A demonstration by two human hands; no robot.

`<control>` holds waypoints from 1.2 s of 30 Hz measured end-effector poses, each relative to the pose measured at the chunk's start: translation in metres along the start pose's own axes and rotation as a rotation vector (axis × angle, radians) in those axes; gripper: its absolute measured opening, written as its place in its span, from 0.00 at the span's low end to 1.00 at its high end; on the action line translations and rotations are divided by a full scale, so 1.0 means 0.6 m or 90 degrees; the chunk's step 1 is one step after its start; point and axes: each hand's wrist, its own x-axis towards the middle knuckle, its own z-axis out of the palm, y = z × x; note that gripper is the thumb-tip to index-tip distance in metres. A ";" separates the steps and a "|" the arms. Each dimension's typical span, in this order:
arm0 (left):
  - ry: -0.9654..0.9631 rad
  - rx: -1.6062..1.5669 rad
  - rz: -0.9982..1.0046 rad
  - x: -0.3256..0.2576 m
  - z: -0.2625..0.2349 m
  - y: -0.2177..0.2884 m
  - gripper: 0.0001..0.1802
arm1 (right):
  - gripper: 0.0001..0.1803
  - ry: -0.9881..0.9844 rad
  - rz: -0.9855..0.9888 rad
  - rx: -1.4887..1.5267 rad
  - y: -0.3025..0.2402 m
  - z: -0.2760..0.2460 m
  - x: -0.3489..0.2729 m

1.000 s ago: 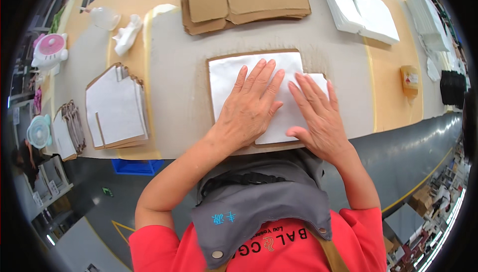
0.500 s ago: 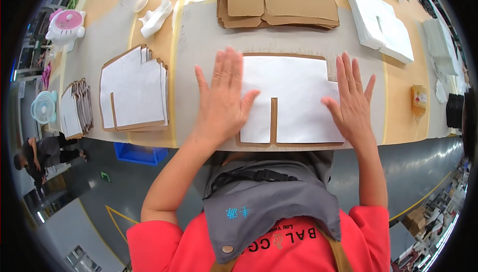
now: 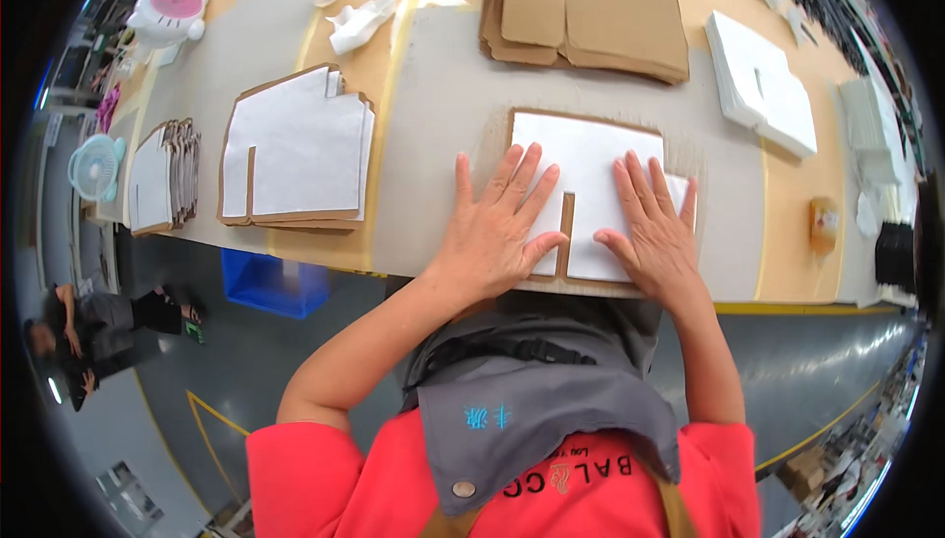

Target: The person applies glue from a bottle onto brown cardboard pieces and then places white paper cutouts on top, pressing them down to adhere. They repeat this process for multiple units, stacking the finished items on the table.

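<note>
A white slotted sheet (image 3: 581, 144) lies on a slightly larger brown board, whose edge shows along the top and in the slot. My left hand (image 3: 500, 228) rests flat on the sheet's left part, fingers spread. On its right part lies my right hand (image 3: 652, 228), also flat, with the fingers a little apart. Between my two thumbs runs the narrow brown slot (image 3: 566, 233). Neither hand grips anything. Parts of the sheet are hidden under both palms.
Brown boards (image 3: 610, 21) are stacked beyond the sheet. White sheets (image 3: 763, 85) lie at the far right, near an amber bottle (image 3: 823, 223). Covered boards (image 3: 295, 149) are piled at left. A blue bin (image 3: 271, 282) stands below the table edge; a person (image 3: 103, 326) is further left.
Both hands have come inward from the sheet's sides and now lie flat on it. The whole view has shifted, moving the table's contents within the picture.
</note>
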 end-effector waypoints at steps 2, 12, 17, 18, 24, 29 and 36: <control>0.080 -0.031 -0.058 0.004 -0.012 -0.017 0.37 | 0.44 0.058 -0.001 0.010 -0.001 -0.029 0.019; 0.257 -0.225 -0.167 0.003 0.007 -0.072 0.26 | 0.04 0.270 -0.153 0.222 -0.059 -0.004 0.179; 0.282 -0.263 -0.165 0.006 0.006 -0.073 0.24 | 0.04 0.217 -0.206 0.141 -0.056 -0.003 0.202; 0.286 -0.266 -0.164 0.006 0.006 -0.074 0.24 | 0.04 0.209 -0.216 0.134 -0.055 -0.004 0.206; 0.287 -0.298 -0.163 0.006 -0.001 -0.074 0.22 | 0.04 0.226 -0.254 0.164 -0.047 -0.006 0.210; 0.277 -0.301 -0.149 0.013 -0.003 -0.073 0.22 | 0.08 0.286 -0.287 0.173 -0.042 0.001 0.205; 0.278 -0.285 -0.119 0.042 -0.003 -0.076 0.22 | 0.13 0.348 -0.324 0.179 -0.035 0.008 0.200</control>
